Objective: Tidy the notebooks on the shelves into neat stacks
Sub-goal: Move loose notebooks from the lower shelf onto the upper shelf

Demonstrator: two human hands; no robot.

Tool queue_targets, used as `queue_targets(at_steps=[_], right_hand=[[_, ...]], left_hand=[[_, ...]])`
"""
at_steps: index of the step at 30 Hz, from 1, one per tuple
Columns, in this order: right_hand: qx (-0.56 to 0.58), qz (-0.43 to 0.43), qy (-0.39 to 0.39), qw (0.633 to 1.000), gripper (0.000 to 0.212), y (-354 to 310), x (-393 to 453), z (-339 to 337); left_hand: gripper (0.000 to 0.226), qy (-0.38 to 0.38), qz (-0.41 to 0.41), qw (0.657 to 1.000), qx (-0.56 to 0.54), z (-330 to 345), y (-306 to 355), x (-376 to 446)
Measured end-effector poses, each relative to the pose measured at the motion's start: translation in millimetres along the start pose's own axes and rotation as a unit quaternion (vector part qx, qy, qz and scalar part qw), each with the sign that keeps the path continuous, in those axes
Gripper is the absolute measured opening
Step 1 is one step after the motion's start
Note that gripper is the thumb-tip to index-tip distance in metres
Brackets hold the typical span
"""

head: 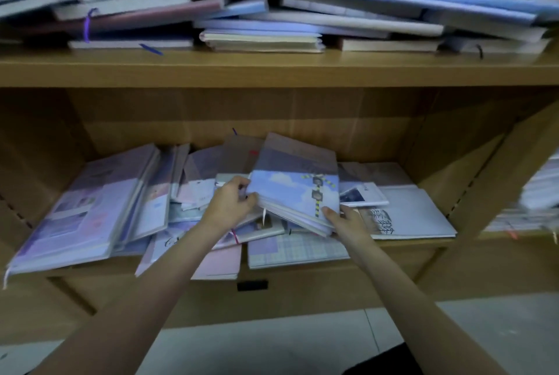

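A small stack of notebooks, sky-blue cover on top, is held tilted at frame centre, above the loose notebooks strewn over the lower shelf. Its left edge is gripped by the left hand, fingers curled round it; its lower right corner is pinched by the right hand, thumb on the cover. More notebooks are piled untidily on the upper shelf, across the top of the frame. Pale floor tiles are seen at bottom centre.

Looks like a stationery shop or storeroom: wooden shelving across the frame, heaped with loose notebooks at top, more stock at far right.
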State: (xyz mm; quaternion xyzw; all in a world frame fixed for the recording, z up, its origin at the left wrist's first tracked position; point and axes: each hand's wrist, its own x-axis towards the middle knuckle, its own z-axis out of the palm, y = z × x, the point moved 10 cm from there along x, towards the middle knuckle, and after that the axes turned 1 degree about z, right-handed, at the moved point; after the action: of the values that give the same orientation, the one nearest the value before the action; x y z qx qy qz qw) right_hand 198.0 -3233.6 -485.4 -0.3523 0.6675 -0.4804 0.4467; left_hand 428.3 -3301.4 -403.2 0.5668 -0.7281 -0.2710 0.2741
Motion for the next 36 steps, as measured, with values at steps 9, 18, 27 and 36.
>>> queue_targets(at_steps=[9, 18, 27, 36], right_hand=[[-0.049, -0.032, 0.030, 0.998, 0.016, -24, 18, -21], [-0.276, -0.065, 0.136, 0.949, 0.024, -18, 23, -114], [-0.641, -0.110, -0.009, 0.759, 0.068, 34, 43, -109], [-0.726, -0.134, 0.005, 0.674, 0.032, 7, 38, -117]], left_hand=[[0.048, 0.069, 0.096, 0.950, 0.289, 5, 45, -5], [0.048, -0.064, 0.186, 0.829, 0.524, 88, 79, -6], [0.047, -0.073, 0.179, 0.787, 0.585, 102, 85, 2], [0.049, -0.054, 0.182, 0.775, 0.602, 100, 81, 0]])
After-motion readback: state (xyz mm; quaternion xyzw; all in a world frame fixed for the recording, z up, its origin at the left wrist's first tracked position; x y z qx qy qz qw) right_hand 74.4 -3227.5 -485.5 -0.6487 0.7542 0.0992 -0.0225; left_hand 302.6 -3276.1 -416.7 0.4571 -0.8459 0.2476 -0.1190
